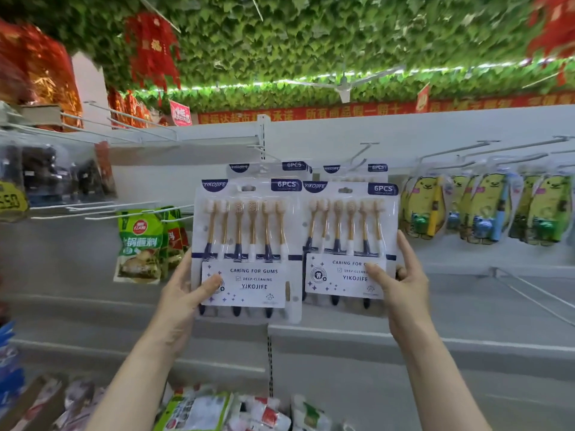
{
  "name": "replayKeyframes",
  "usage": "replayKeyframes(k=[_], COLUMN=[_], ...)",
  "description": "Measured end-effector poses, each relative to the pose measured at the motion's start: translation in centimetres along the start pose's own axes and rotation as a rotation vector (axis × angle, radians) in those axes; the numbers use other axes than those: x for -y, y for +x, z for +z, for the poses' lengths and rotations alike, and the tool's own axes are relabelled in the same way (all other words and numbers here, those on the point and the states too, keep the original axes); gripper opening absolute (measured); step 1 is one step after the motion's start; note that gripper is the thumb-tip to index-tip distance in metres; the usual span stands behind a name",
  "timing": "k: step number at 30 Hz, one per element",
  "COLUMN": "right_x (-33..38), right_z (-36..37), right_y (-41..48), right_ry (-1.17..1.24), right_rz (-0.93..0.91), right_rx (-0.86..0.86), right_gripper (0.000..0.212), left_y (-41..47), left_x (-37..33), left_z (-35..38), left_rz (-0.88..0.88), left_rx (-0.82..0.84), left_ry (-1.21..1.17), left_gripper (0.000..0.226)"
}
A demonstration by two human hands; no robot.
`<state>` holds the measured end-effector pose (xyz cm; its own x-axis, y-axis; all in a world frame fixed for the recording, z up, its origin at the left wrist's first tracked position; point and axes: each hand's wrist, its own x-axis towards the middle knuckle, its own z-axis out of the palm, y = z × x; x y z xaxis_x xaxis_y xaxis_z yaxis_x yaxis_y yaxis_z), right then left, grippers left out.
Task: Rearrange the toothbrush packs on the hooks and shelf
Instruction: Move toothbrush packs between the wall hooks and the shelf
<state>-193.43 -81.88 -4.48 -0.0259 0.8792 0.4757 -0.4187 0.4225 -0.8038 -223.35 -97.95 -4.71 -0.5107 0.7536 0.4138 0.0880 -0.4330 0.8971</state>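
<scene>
The left pack (249, 244) is held up by its lower left corner: the left hand (183, 293) pinches it, thumb on the front label and fingers behind. The right pack (348, 237) sits just beside it, edges meeting. The right hand (401, 284) grips its lower right corner, thumb on the label and forefinger stretched up the edge. Each clear pack shows six toothbrushes with gold necks, dark blue or white handles and a white card reading "6PCS". Behind them two more such packs (267, 167) hang under the hooks (361, 154). Green pouches (140, 244) hang to the left, yellow cartoon packs (485, 206) to the right.
</scene>
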Motion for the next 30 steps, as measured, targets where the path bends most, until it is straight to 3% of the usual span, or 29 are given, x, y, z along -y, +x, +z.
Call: replayKeyframes(k=[7, 10, 13, 16, 21, 25, 28, 30], right_x=[-1.7, -1.4, -1.0, -0.6, -0.8, -0.6, -0.4, -0.6], right_z=[1.7, 2.9, 4.7, 7.0, 10.4, 12.1, 12.8, 13.3], right_y=[0.8, 1.1, 1.4, 1.5, 2.1, 2.5, 2.6, 2.6], right_ry=[-0.019, -0.013, -0.046, -0.066, -0.062, -0.055, -0.061, -0.076], right_rz=[-0.014, -0.018, -0.022, -0.020, -0.041, -0.054, -0.062, -0.057], right_rx=[0.026, 0.058, 0.069, 0.094, 0.121, 0.120, 0.125, 0.143], right_gripper=[0.079, 0.080, 0.081, 0.078, 0.078, 0.078, 0.077, 0.078], left_y=[0.6, 0.4, 0.1, 0.0, -0.6, -0.6, -0.4, -0.3], left_x=[-0.7, -1.2, -1.9, -2.1, -2.8, -2.9, -2.5, -2.5], left_z=[-1.1, -1.7, -2.2, -3.0, -3.3, -4.2, -5.0, -5.3], left_rz=[0.031, 0.033, 0.038, 0.030, 0.052, 0.065, 0.067, 0.067], left_rx=[0.006, 0.004, -0.024, -0.032, -0.052, -0.039, -0.060, -0.056], left_ry=[-0.035, -0.049, -0.073, -0.080, -0.067, -0.052, -0.059, -0.048], left_gripper=[0.088, 0.106, 0.095, 0.101, 0.067, 0.082, 0.062, 0.062])
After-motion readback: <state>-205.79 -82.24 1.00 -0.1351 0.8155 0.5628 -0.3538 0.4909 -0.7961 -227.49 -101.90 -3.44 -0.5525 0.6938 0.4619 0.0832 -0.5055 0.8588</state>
